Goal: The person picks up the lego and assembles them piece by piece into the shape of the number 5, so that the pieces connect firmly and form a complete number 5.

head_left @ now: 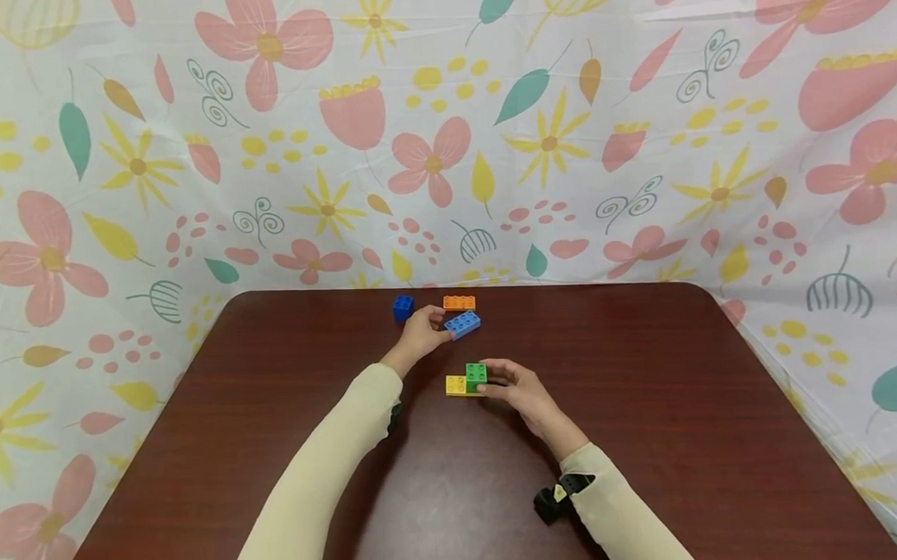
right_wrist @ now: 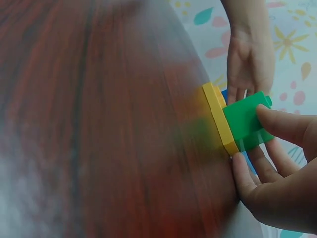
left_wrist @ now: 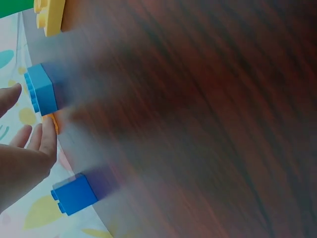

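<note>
My right hand [head_left: 525,394] holds a green brick [head_left: 476,376] between thumb and fingers. That brick sits on the right part of a flat yellow brick [head_left: 455,384]; in the right wrist view the thumb presses the side of the green brick [right_wrist: 245,121], and a fingertip is right at the end of the yellow brick [right_wrist: 218,116]. Farther back, my left hand [head_left: 421,334] reaches to a light blue brick [head_left: 462,324], thumb and fingers spread around its left end. The left wrist view shows a gap between thumb and fingers beside the light blue brick [left_wrist: 43,89].
An orange brick [head_left: 459,303] lies just behind the light blue one. To the left of my left hand stands a dark blue brick [head_left: 403,308]. The dark brown table [head_left: 645,372] reaches back to a flower-patterned cloth [head_left: 444,148].
</note>
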Tool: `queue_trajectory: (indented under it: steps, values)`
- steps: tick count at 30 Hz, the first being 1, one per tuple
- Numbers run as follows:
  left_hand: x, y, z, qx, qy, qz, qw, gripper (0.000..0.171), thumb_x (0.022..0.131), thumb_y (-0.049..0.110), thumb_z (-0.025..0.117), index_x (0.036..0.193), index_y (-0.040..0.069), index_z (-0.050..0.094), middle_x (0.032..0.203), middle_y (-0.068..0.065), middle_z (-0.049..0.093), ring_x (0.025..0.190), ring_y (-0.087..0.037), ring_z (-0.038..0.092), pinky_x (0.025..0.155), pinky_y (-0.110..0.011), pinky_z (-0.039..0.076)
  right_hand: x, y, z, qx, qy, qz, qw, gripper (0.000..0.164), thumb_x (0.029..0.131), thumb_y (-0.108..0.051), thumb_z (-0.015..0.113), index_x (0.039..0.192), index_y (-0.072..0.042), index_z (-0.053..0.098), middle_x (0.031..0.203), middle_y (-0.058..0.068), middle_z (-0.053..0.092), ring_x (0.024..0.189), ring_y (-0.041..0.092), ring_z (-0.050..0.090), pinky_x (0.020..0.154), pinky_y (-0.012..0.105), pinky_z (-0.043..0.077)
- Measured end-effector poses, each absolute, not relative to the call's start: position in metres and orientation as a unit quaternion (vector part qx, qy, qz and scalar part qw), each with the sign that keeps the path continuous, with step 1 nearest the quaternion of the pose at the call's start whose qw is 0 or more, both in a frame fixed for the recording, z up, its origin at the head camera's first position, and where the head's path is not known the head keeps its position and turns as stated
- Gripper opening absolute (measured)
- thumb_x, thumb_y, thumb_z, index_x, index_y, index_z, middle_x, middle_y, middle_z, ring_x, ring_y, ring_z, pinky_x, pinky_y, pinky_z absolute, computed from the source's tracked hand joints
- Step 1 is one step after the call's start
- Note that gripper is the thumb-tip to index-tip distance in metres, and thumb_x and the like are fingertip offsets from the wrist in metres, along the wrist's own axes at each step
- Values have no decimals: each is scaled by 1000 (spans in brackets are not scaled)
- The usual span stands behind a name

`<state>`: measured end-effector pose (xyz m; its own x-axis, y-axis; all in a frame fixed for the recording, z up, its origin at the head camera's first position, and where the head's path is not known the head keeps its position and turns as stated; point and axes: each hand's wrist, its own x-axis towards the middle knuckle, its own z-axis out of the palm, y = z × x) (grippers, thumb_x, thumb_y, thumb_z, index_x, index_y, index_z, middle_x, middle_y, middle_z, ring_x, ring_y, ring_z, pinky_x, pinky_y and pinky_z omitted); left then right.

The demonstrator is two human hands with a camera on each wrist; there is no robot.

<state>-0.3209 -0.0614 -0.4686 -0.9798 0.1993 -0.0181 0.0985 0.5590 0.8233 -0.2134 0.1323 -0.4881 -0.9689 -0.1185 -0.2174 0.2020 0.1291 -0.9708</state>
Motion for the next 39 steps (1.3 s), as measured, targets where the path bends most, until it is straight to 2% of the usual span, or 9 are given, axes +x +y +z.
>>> queue_trajectory:
  steps: [7, 15, 21, 39]
  values:
    - [-326, -48, -469, 58, 896, 434, 69, 52, 87, 15, 73, 132, 0, 52, 126, -18, 57, 115, -32, 54, 96, -41, 47, -212, 133, -489, 29, 734, -668, 119, 51, 84, -10, 74, 132, -9, 56, 129, 13, 57, 121, 30, 52, 90, 39, 49]
    - [-328, -40, -470, 52, 904, 416, 78, 52, 86, 14, 74, 131, -1, 53, 127, -19, 55, 116, -31, 54, 99, -41, 45, -209, 133, -489, 38, 736, -666, 114, 49, 83, -10, 75, 129, -10, 59, 126, 10, 59, 118, 28, 55, 91, 40, 49]
    - [-331, -38, -473, 47, 912, 402, 75, 47, 85, 14, 74, 127, 1, 57, 125, -18, 53, 113, -29, 54, 99, -39, 45, -210, 133, -489, 30, 738, -664, 114, 49, 84, -11, 75, 130, -9, 58, 127, 13, 59, 118, 30, 54, 91, 41, 49]
    - [-327, -41, -474, 71, 916, 391, 62, 39, 87, 15, 73, 121, 1, 62, 121, -17, 54, 110, -28, 53, 99, -39, 44, -211, 133, -488, 42, 743, -658, 115, 49, 83, -11, 76, 129, -12, 60, 127, 9, 59, 120, 29, 54, 92, 42, 48]
